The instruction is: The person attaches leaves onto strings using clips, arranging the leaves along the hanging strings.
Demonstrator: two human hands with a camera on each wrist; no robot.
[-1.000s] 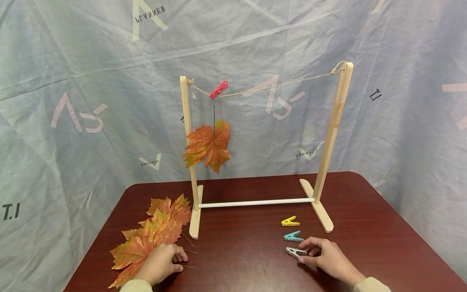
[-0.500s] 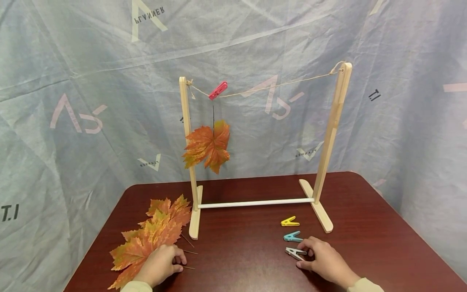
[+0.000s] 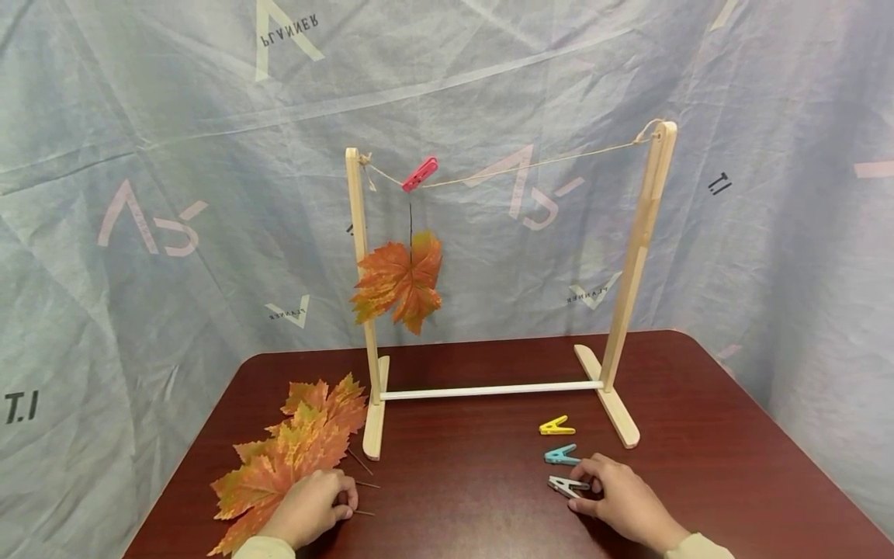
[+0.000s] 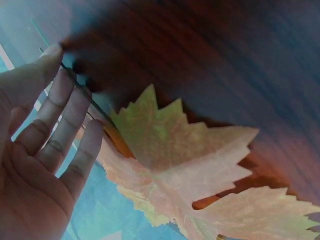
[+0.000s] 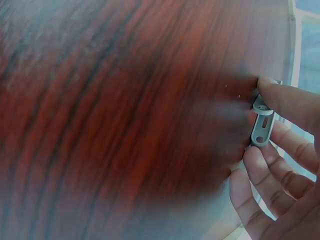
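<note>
My left hand (image 3: 307, 505) is low over a pile of orange maple leaves (image 3: 293, 442), thumb and index finger pinching the stem of the nearest one. In the left wrist view this maple leaf (image 4: 195, 160) spreads beyond the fingers (image 4: 77, 107), and its dark stem runs between thumb and fingertips. On the right, my right hand (image 3: 625, 497) holds a grey clothespin (image 3: 567, 486) at the table, thumb on one side and fingers on the other. The right wrist view has the grey clothespin (image 5: 262, 125) between thumb and fingertips.
A wooden stand (image 3: 632, 268) with a sagging string (image 3: 538, 164) rises behind. A pink clothespin (image 3: 420, 175) on the string bears a hanging maple leaf (image 3: 401, 283). Blue (image 3: 561, 455) and yellow (image 3: 556, 425) clothespins lie beyond my right hand on the dark red table (image 3: 461, 466).
My left thumb and index finger have come together on the stem. My right thumb has moved slightly down and left, spreading from the fingers about the grey clothespin.
</note>
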